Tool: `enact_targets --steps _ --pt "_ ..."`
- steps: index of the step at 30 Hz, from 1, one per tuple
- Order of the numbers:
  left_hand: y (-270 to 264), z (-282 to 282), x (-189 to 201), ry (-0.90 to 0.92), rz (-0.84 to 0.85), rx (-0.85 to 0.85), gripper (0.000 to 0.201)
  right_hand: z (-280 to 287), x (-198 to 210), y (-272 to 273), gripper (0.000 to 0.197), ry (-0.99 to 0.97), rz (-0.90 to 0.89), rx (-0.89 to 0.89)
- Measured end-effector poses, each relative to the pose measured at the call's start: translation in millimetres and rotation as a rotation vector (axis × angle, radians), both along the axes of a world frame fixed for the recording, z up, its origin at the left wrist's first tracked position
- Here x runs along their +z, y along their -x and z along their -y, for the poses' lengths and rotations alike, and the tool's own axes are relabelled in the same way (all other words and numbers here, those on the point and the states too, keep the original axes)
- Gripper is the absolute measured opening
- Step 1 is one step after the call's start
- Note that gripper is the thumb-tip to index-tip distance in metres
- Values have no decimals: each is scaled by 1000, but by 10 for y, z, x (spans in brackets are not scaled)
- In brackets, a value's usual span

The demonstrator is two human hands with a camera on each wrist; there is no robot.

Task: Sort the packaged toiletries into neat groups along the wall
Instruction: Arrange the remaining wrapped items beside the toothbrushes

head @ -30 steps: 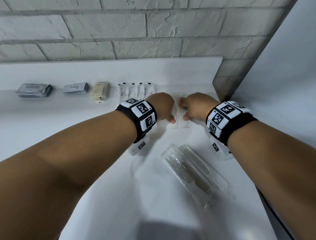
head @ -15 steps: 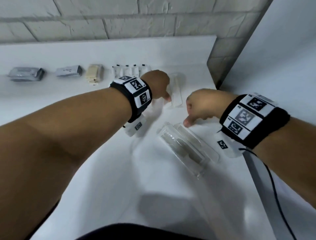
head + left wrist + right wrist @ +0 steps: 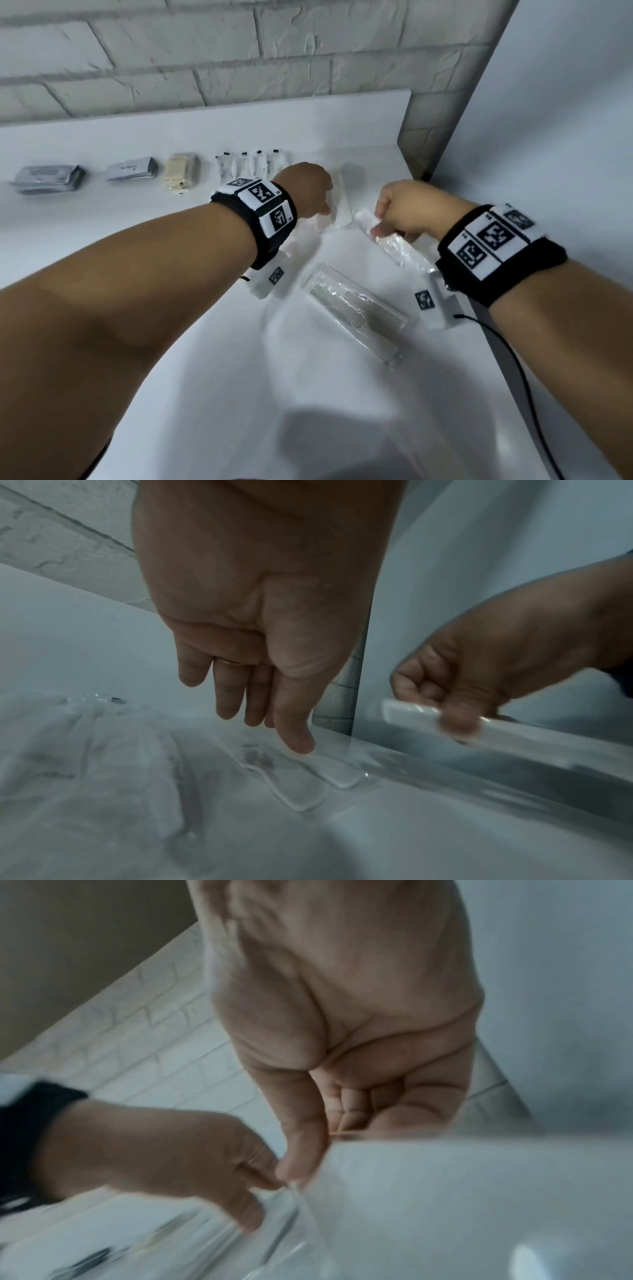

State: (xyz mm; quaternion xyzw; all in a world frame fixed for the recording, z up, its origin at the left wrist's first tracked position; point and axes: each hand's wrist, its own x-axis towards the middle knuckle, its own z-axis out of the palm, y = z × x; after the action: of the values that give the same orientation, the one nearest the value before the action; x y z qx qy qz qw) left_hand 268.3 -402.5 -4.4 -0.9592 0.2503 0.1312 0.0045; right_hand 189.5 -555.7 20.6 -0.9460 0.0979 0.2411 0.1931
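grey packs [image 3: 48, 178]: far out past the left hand's outer side, by the wall, two groups, well apart from the hands.
tan pack [image 3: 181, 171]: nearer the left hand, same row.
small white sachets [image 3: 253, 162]: just beyond the left wrist, row of several, close together.
left hand [image 3: 305, 195]: fingers straight and relaxed, not gripping; thumb tip [image 3: 298, 741] presses down on a flat clear packet [image 3: 342, 205] lying on the counter [image 3: 205, 342] just ahead of the fingers.
flat clear packet: last in the wall row, lying at the left fingertips; its contents can't be made out.
comb pack [image 3: 356, 311]: between the two wrists, nearer the body, lying at a slant, untouched.
right hand [image 3: 407, 212]: fingers curled, pinching one end of a long clear pack [image 3: 397, 246]; thumb on top, pack raised at the held end, rest trailing back under the wrist.
long clear pack: in the right hand, tip just beside the flat packet.
step in hand (judgement): bringing the long pack in beside the flat packet.
how to do it well: keep the left thumb pinning the packet so it doesn't skid; lay the long pack parallel, end toward the wall, then let go. Wrapper looks slippery, so grip firm. Comb pack likely joins this group next.
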Motion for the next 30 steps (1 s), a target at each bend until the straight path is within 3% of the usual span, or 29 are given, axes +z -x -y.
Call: enact_targets --steps 2,4,8,12,20,26,30 --pt "-19 34 -14 7 -9 -4 58 142 8 -173 26 -192 79 -218" --pt "-42 64 -27 14 -16 -10 58 284 -51 -307 20 -272 135 -320" --pt "-59 91 -58 34 -17 -31 56 502 -184 -372 52 82 213 58" --pt "-48 116 -99 9 -40 -71 55 452 -234 -302 70 242 46 364" --pt "-5 95 -122 16 -24 -61 47 262 -236 -579 60 366 101 475" --pt "-30 125 -139 129 21 -7 49 246 -206 -660 72 285 147 392" --pt "-44 189 -170 96 0 -32 54 245 -257 -647 73 296 134 413"
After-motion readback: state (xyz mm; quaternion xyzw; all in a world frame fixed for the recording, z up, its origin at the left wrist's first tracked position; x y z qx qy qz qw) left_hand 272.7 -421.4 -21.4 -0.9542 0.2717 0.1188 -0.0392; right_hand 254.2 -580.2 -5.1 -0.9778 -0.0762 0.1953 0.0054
